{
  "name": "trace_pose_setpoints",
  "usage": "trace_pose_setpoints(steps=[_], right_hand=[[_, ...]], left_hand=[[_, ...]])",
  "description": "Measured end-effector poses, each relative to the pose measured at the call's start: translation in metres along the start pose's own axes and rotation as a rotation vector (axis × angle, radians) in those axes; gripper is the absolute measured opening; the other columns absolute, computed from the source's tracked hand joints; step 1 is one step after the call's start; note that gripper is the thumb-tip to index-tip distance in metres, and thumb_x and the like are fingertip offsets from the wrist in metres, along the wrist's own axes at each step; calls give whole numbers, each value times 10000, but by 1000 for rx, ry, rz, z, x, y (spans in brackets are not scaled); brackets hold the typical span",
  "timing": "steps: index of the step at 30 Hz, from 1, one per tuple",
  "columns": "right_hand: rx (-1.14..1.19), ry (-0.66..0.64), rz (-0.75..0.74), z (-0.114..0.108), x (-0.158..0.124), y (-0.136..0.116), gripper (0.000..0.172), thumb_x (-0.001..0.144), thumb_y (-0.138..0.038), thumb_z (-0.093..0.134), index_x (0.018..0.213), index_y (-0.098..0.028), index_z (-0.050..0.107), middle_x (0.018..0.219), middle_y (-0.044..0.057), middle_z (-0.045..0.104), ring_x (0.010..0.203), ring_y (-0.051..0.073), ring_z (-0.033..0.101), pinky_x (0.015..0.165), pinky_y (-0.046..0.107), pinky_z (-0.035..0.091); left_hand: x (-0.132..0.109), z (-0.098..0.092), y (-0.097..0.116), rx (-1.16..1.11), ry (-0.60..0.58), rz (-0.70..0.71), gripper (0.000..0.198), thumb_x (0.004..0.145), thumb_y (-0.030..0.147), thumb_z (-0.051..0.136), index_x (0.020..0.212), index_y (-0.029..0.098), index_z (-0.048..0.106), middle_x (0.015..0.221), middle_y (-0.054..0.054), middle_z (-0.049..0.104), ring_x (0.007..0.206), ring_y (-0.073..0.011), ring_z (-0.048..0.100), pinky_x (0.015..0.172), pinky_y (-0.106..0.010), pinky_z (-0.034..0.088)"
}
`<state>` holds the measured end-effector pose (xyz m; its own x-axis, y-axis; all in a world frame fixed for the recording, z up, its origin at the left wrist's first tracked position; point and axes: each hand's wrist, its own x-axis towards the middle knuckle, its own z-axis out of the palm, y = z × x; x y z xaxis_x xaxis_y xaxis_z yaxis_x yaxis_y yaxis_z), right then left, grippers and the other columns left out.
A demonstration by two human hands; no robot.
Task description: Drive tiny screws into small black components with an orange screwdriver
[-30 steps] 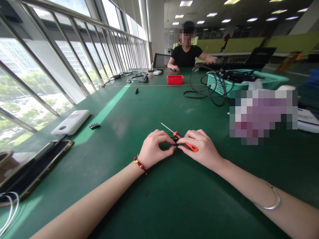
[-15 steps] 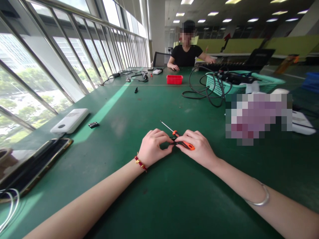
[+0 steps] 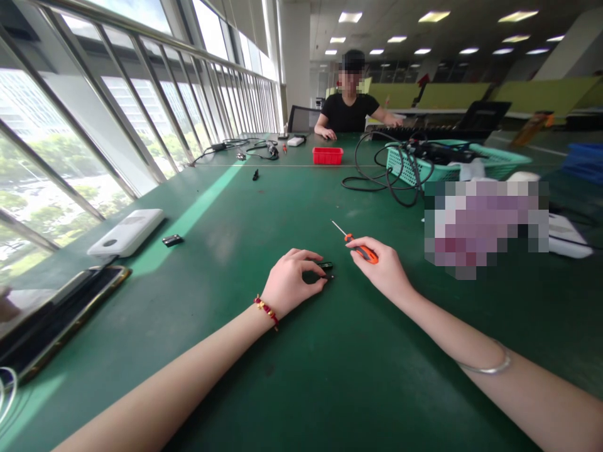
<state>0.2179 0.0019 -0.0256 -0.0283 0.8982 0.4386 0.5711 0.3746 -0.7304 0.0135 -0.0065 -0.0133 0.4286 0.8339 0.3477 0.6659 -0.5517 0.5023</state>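
Observation:
My right hand (image 3: 380,267) is closed around the orange-and-black handle of a screwdriver (image 3: 367,253). Its thin metal shaft points up and left, away from me, above the green table. To the left, my left hand (image 3: 293,279) is low at the tabletop, fingers curled and fingertips close together at a small black part (image 3: 330,276) with a bright speck at its end. Just beyond, a second small dark piece (image 3: 326,265) lies by the index finger. The fingers partly hide both pieces. A gap of table separates my two hands.
At left are a white power bank (image 3: 127,233), a small black block (image 3: 173,240) and a phone (image 3: 70,317). Farther off stand a red bin (image 3: 328,156) and a teal basket (image 3: 506,162) with black cables. A person (image 3: 349,113) sits across the table (image 3: 264,389).
My right hand has moved right and slightly away from my left hand, taking the screwdriver with it. The small dark pieces by my left fingertips now show more. My left hand stays nearly in place.

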Motion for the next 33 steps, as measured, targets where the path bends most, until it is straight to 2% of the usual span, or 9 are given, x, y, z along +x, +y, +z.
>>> trace_pose_setpoints(steps=[6,9,12,18,22,27,33], right_hand=[[-6,-45,15,-1,-1,-1,163,739,-212,529,850,-201,648,905,25,659,784,163,605,734,278,447],[-19,-68,26,-1,-1,-1,164,729,-205,534,847,-207,648,900,21,657,753,160,602,716,280,450],[-31,-92,30,-1,-2,-2,167,731,-205,529,849,-211,648,897,20,656,740,158,601,711,280,453],[-57,-125,17,0,-4,-4,155,740,-211,529,842,-219,646,875,20,647,736,158,592,722,283,448],[-69,-135,9,0,-4,-3,154,743,-207,529,845,-220,644,883,19,645,733,156,586,715,280,445],[-79,-142,-5,1,-4,-2,157,742,-206,534,846,-222,650,882,19,651,744,159,590,720,281,450],[-88,-147,-10,1,-4,-2,155,745,-215,534,845,-223,652,868,18,653,722,155,590,712,278,451]], left_hand=[[0,0,0,-39,-6,-18,103,713,255,609,720,220,706,939,-1,696,905,-187,580,849,-326,475],[-5,-7,-4,-37,-13,-38,100,707,255,612,726,219,703,942,1,697,907,-186,584,854,-329,471],[-15,-25,-18,-9,-24,-72,113,710,273,608,737,218,703,938,-1,699,907,-185,592,868,-335,464],[-39,-79,-62,92,-4,-138,200,708,392,610,731,214,700,942,-28,700,908,-209,598,891,-361,445],[-48,-103,-76,138,-21,-163,235,679,440,627,721,221,699,926,-31,699,900,-216,596,888,-353,442],[-44,-112,-73,157,58,-201,255,711,422,605,775,193,695,930,-44,682,901,-198,591,900,-326,431],[-41,-115,-80,124,-3,-299,296,694,458,605,772,187,695,894,-43,679,842,-205,600,833,-318,442]])
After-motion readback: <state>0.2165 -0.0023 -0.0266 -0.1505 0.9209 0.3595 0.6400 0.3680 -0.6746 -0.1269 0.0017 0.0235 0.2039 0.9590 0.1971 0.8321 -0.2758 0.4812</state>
